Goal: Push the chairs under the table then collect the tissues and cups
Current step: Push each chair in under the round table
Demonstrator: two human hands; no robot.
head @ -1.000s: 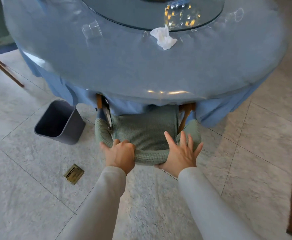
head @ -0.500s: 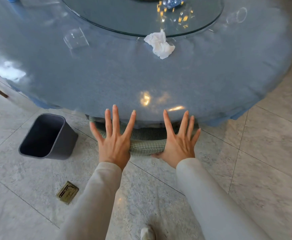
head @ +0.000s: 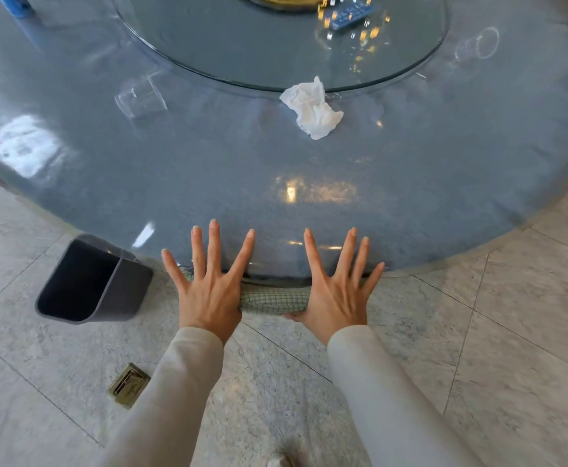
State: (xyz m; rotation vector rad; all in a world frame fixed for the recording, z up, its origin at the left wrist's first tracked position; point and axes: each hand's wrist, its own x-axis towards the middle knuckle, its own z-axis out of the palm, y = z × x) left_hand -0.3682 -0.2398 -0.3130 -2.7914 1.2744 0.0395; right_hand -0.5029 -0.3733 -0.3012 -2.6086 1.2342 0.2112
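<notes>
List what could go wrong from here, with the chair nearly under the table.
1. The left hand and right hand press the chair back with straight fingers right at the table edge; a further push could pinch them there.
2. The clear cup lies on its side, faint against the blue cloth; a reach for the tissue might set it rolling.
3. The bin stands close beside the chair; a step could knock it.

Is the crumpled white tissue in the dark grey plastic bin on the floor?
No: the crumpled white tissue lies on the round blue table, at the edge of the glass turntable.
</notes>
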